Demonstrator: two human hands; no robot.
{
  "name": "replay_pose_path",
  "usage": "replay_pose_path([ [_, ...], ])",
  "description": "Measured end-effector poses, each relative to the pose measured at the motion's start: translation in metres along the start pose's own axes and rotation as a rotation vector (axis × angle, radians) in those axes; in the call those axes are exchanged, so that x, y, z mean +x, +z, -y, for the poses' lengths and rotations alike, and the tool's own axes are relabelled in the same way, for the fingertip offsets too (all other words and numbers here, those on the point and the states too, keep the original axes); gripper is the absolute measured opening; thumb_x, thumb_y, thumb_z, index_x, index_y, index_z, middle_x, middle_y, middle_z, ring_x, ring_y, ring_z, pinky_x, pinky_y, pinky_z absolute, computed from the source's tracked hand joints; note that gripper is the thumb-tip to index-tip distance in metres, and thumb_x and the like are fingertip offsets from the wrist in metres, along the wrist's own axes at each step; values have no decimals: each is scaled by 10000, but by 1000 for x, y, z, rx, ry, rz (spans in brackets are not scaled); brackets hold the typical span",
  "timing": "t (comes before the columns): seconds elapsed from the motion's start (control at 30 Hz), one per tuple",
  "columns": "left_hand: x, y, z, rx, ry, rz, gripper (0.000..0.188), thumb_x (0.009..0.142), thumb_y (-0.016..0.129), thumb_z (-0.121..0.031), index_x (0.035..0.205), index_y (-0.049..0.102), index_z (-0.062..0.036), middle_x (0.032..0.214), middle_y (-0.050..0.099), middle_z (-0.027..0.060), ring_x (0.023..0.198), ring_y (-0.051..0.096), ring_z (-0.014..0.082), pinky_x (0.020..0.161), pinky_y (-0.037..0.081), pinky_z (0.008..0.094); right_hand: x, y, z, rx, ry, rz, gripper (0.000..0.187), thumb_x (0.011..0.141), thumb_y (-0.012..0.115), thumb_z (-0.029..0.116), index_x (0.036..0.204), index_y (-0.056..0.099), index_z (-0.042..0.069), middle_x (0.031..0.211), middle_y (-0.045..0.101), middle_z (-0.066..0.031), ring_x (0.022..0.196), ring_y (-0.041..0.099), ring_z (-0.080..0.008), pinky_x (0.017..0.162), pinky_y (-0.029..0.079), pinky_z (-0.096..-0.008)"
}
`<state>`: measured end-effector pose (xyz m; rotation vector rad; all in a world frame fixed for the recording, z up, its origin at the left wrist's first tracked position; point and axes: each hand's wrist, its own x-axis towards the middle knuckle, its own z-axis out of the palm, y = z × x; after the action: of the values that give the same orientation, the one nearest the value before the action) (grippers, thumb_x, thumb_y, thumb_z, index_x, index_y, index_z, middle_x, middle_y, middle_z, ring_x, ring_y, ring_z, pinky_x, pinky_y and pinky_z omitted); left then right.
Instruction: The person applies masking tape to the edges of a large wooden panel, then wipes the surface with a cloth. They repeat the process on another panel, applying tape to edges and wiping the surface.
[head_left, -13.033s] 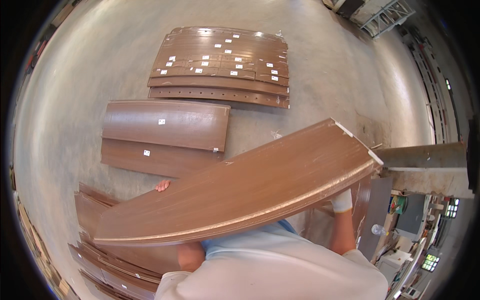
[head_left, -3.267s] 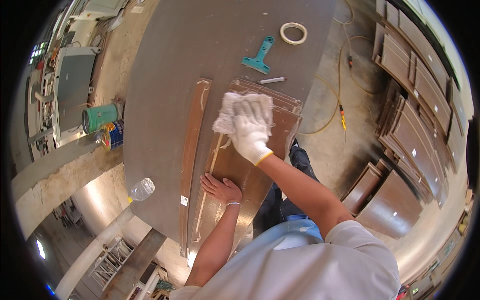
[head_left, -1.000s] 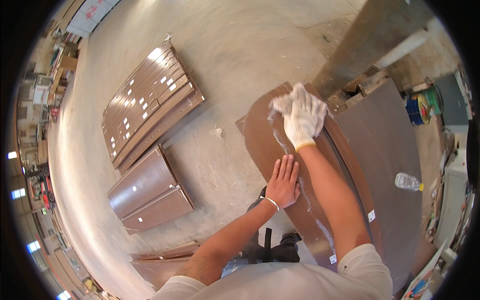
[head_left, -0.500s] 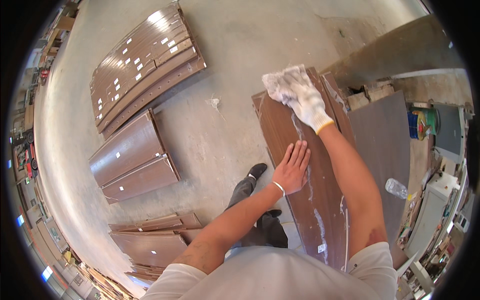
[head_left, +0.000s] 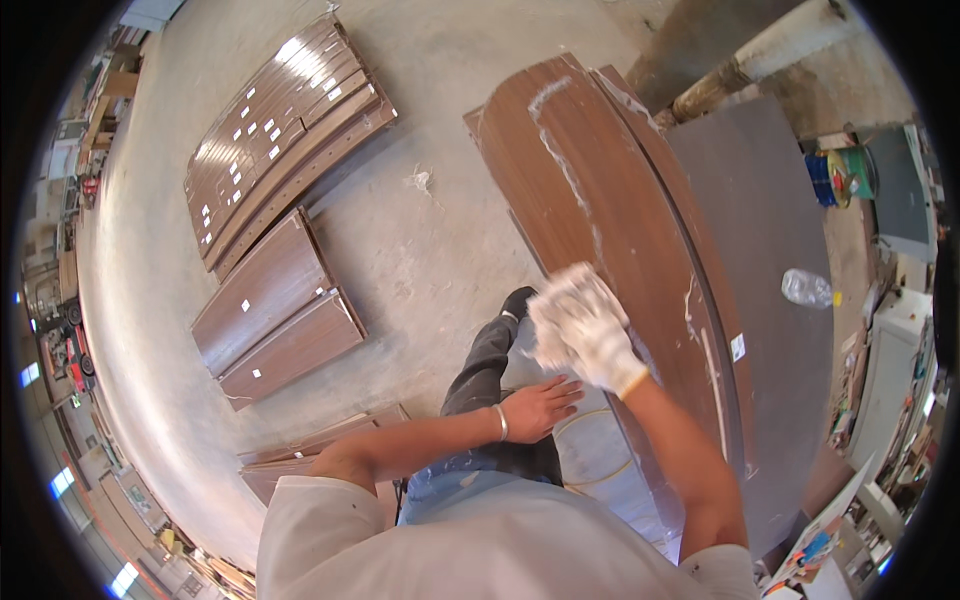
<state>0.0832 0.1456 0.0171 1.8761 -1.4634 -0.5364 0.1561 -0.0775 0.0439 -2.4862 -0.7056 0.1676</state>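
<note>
In front of me to the right lies a long brown wood-grain panel [head_left: 625,215] with a wavy whitish streak [head_left: 560,150] along its face. My gloved right hand [head_left: 600,352] is closed on a dirty white rag [head_left: 572,300] at the panel's left edge; whether the rag touches the panel I cannot tell. The white knit glove hides the finger detail. My bare left hand [head_left: 541,409], with a white band at its wrist, is off the panel, close to my body. Its fingers are stretched out and it holds nothing.
Stacks of brown panels lie on the floor to the left, one with many labels [head_left: 270,140] and a smaller one [head_left: 265,290]. Right of the panel is a dark grey board [head_left: 770,230] with a clear plastic bottle [head_left: 805,288] on it. A thick pipe [head_left: 770,55] stands far right.
My right hand has drawn the rag from the panel's far end back toward me. My left hand has come off the panel and moved nearer and to the left.
</note>
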Motion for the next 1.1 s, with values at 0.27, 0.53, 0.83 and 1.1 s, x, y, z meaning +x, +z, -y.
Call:
replay_pose_path([
  [0.27,-14,-10,19,-17,-350,-445,546,760,591,112,1290,677,11,1391,658,219,1386,574,431,1165,465,536,-321,32,131,33,648,202,595,832,737,252,1396,659,78,1481,608,-105,1437,456,-330,1227,311,-500],
  [0.53,59,-52,78,372,-497,-318,847,779,654,17,1593,420,12,1731,323,193,1634,224,400,1326,198,568,-515,86,254,216,2218,-238,460,1010,669,327,1337,642,4,1410,617,-158,1359,539,-364,1144,438,-500],
  [0.83,40,-39,89,207,-455,-154,965,737,754,-78,1625,384,3,1733,321,206,1616,282,401,1318,207,606,-265,74,171,274,1798,-120,535,1018,659,293,1418,591,-56,1513,573,-274,1378,580,-430,1121,501,-488],
  [1.1,25,-37,97,0,-371,-193,899,749,745,-44,1602,462,-27,1734,351,166,1621,290,362,1325,205,586,-119,60,112,106,818,-184,536,1010,700,330,1377,572,-37,1653,416,-300,1499,355,-606,1241,222,-702],
])
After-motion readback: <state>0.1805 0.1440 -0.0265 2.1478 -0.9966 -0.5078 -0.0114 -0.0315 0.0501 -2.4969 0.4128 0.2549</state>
